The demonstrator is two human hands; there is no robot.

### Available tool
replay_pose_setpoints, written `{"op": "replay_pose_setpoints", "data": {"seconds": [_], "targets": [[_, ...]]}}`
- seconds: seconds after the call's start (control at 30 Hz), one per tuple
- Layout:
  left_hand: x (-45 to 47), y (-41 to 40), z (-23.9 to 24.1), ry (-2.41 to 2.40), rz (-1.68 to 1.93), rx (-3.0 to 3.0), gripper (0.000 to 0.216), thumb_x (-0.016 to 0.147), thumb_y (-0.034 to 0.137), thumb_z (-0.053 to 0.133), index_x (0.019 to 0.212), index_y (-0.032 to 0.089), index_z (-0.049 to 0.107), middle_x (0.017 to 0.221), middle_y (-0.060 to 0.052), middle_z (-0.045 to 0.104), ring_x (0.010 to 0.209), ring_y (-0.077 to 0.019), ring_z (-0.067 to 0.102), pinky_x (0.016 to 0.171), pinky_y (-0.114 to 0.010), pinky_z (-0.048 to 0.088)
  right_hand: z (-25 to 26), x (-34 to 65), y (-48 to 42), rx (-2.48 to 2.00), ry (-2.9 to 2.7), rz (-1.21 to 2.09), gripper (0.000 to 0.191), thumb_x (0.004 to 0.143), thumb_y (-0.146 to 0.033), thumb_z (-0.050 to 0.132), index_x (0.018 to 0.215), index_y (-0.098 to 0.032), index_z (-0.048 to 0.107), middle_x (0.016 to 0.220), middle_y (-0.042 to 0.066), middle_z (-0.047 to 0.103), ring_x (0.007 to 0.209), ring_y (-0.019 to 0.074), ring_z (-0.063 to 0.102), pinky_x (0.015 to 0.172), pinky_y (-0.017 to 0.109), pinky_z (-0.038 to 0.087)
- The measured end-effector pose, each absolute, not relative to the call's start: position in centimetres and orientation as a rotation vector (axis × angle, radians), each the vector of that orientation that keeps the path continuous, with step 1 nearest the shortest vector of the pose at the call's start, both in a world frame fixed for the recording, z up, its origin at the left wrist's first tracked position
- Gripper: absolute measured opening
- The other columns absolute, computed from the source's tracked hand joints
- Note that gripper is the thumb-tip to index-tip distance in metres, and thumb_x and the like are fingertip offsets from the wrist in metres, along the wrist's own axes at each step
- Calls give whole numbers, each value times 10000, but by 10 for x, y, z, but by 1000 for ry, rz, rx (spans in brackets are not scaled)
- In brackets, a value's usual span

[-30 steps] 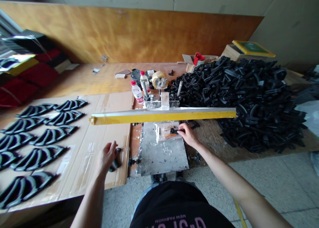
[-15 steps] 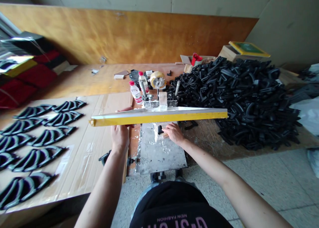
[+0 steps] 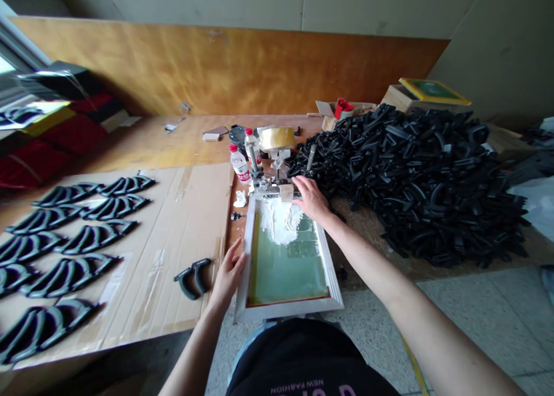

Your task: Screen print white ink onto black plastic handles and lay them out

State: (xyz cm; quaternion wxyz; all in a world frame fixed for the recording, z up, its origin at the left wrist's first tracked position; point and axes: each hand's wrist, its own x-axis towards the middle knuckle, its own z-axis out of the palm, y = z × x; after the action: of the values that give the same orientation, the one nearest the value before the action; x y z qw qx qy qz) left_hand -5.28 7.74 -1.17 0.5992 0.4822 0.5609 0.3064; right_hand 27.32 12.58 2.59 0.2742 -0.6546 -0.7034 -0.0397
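Note:
A screen-printing frame [image 3: 331, 278] with a green mesh lies flat in front of me, white ink [image 3: 280, 219] smeared at its far end. My left hand [image 3: 228, 273] grips the frame's left edge, fingers curled on it. My right hand [image 3: 310, 197] rests at the frame's far right corner by the hinge clamp [image 3: 272, 187]; its fingers are bent and what they touch is hidden. A single black curved plastic part [image 3: 192, 276] lies on the cardboard just left of my left hand.
A big heap of black plastic parts [image 3: 424, 171] fills the table's right side. Rows of several black parts [image 3: 64, 240] lie on cardboard at the left. Two bottles [image 3: 244, 156], a tape roll [image 3: 276, 137] and small items stand behind the frame. A wooden board backs the table.
The frame has swung down from raised edge-on to flat. My left hand left the black part, took the frame's edge and came down with it. My right hand moved from the platen to the far corner.

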Motion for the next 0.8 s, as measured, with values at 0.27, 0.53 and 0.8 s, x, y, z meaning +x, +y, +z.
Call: {"op": "replay_pose_setpoints", "data": {"seconds": [0.27,0.53,0.8], "targets": [[-51,81,-48,1319,722,1194,608,736,556,685,1233,215,612,942,-52,721,873,-214,667,753,-293,512,9,223,126,-1862,-2298,58,119,883,-132,529,950,-131,627,946,130,674,916,245,592,827,342,450],[-48,79,-40,1329,736,1154,584,711,568,697,1169,208,644,932,-59,733,909,-241,679,760,-318,529,26,231,83,-1340,-2634,214,87,852,-133,579,835,-200,630,857,40,644,863,193,562,704,280,413],[-46,77,-27,1303,711,1093,670,726,544,704,1280,187,579,898,-63,741,777,-209,683,637,-276,509,-5,231,69,-1308,-2483,90,172,893,-108,528,961,-179,669,940,70,649,958,209,545,797,302,442]]}}
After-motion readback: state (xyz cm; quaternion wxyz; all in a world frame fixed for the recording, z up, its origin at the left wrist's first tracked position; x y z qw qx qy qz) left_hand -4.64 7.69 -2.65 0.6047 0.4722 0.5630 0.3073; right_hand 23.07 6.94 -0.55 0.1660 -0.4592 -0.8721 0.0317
